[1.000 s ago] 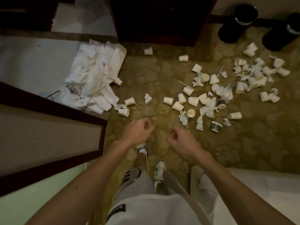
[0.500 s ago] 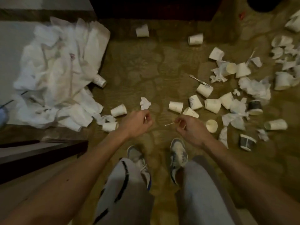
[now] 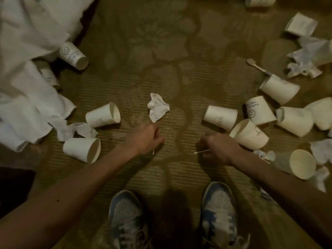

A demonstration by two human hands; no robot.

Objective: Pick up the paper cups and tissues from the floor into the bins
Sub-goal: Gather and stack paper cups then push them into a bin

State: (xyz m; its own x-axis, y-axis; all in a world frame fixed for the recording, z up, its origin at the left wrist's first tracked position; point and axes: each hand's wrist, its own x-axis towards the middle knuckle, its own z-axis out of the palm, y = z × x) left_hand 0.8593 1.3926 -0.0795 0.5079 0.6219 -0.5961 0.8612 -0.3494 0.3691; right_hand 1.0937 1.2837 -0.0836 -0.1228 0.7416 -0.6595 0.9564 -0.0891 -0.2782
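White crumpled tissue (image 3: 158,109) lies on the carpet (image 3: 161,51) just beyond the knuckles of the left hand (image 3: 144,139), whose fingers curl round a thin stick (image 3: 153,152), while the right hand (image 3: 220,148) pinches a cotton swab (image 3: 201,151) just beside a tipped paper cup (image 3: 249,135).

- Carpet (image 3: 161,51) around the crumpled tissue (image 3: 158,109): ribbed woven pile, matt.
- Crumpled tissue: thin, creased paper, matt.
- Left cup (image 3: 103,115) and right cup (image 3: 220,117), either side of the tissue: smooth, matt paper.
- Cloth pile (image 3: 27,33), far left of the tissue: soft, wrinkled, matt fabric.
- Shoes (image 3: 218,203), below the tissue: mesh textile.
- Left stick (image 3: 153,152) and right stick (image 3: 201,151), below the tissue: white, matt; material unclear.
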